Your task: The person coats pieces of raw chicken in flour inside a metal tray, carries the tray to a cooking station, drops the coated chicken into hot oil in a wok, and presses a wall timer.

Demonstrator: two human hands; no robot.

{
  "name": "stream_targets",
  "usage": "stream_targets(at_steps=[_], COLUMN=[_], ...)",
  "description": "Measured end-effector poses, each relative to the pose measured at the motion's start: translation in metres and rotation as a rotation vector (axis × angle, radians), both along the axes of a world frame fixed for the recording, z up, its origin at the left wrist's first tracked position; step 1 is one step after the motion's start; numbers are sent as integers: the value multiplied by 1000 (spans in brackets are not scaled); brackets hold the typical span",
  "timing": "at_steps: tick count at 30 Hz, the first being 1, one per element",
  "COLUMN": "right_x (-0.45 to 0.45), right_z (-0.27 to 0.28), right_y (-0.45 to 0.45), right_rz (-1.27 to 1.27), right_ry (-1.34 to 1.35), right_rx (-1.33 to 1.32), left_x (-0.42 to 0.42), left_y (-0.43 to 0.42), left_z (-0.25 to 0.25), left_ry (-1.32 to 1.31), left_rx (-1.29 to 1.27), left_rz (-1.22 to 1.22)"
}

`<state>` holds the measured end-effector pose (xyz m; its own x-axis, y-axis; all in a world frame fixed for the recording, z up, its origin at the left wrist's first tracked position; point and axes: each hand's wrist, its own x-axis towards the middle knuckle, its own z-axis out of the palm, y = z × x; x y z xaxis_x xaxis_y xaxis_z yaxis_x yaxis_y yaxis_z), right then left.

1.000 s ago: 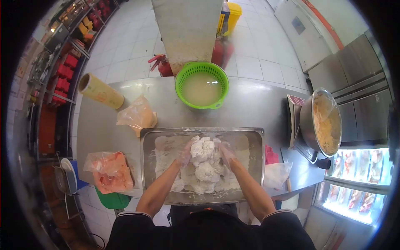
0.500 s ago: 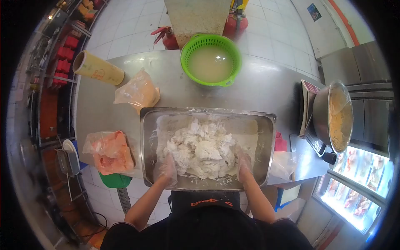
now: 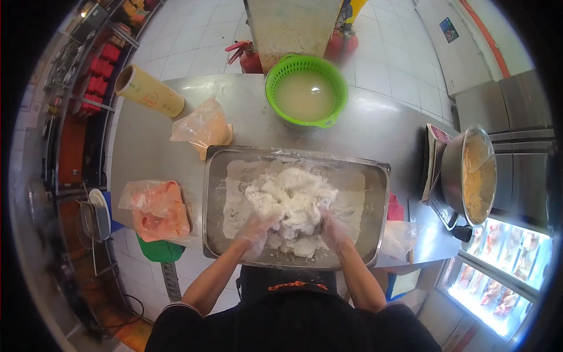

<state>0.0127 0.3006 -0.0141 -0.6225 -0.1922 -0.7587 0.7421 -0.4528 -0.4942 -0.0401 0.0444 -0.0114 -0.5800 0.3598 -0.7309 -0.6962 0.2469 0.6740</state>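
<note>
A steel pan (image 3: 382,226) in front of me holds a heap of flour-coated pieces (image 3: 292,193), their kind hidden under the white coating. Loose white flour (image 3: 352,185) lies around the heap. My left hand (image 3: 255,232), in a clear plastic glove, grips the heap's left side, its fingertips buried in the white. From the right, my right hand (image 3: 335,229), gloved likewise, holds the opposite side, with its fingers partly hidden and blurred. The heap is squeezed between both hands, and its top is smeared by motion.
Behind the pan stands a green colander (image 3: 337,97) with cloudy liquid. A film roll (image 3: 149,94), a bag of orange powder (image 3: 205,126) and a bag of pink meat (image 3: 161,208) lie left. At right, a steel bowl (image 3: 491,176) sits by a scale (image 3: 437,134).
Both hands have moved inward from the pan's sides and pushed into the heap. The heap is gathered narrower and taller in the middle. The whole view has shifted slightly.
</note>
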Motion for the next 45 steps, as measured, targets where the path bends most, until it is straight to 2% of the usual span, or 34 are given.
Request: stream_targets(at_steps=[1,3,5,6,8,10,12,14,16,17,18,20,21,22,23,24,26,27,28,29,30,31,33,34,35,36,37,38,39,41,42,44,45], right_x=[-2,-6,1,2,-5,-40,-61,-78,-99,-103,-107,-118,-130,-139,-144,-147,-135,-122,-106,-71,-35,-12,15,17,20,22,21,19,16,10,5,-3,-5], right_z=[22,67,65,52,18,38,-18,-56,-74,-95,-119,-117,-83,-53,-36,-19,21,59,79,70,59,54,56,59,71,83,94,105,113,101,98,100,101], right_y=[4,9,31,47,73,73,81,79,62,60,60,49,26,9,3,-4,-15,-21,-27,-34,-36,-34,-23,-14,-9,-7,-9,-15,-21,-32,-38,-51,-53], right_rz=[77,415,356,259,18,54,83,123,56,55,213,357,460,563,552,739,937,1094,1233,1164,1080,1075,1235,1246,994,738,727,534,331,207,113,24,-40], right_ry=[27,353,424,439,407,155,195,228,16,11,119,230,258,296,316,362,402,646,897,960,1019,1024,1223,1228,1063,891,890,743,596,644,691,676,650], right_rx=[76,598,645,684,757,891,804,720,356,353,277,203,221,242,249,268,282,459,639,857,1083,1100,1266,1278,1066,856,877,999,1109,1185,1229,1250,1259], left_x=[-16,-25,-24,-29,-39,-54,-77,-91,-103,-103,-100,-96,-93,-95,-100,-99,-70,-56,-43,-29,-15,-3,4,8,16,24,28,31,29,24,27,31,32], left_y=[14,24,22,21,12,0,3,23,37,41,47,55,57,52,48,40,18,10,2,-5,-10,-13,-15,-18,-21,-20,-14,-5,6,29,37,50,54], left_z=[54,82,79,79,81,34,0,-16,-54,-71,-83,-92,-91,-86,-79,-72,-59,-43,-17,8,27,44,62,67,71,74,77,81,87,99,92,49,50], left_ry=[46,93,317,321,383,477,588,468,446,414,410,247,193,-4,-196,-175,-51,-51,175,394,400,405,424,478,525,530,629,727,752,831,854,1072,1040], left_rx=[-88,-168,-562,-550,-584,-651,-713,-338,-240,-141,-141,37,94,245,393,394,346,344,20,-304,-302,-337,-360,-494,-631,-624,-499,-365,-343,-63,-54,149,205], left_rz=[-84,-180,-273,-281,18,82,152,173,234,278,272,388,420,380,336,326,307,318,69,-188,-187,-206,-222,-265,-313,-315,-214,-118,-133,-419,-433,-545,-553])
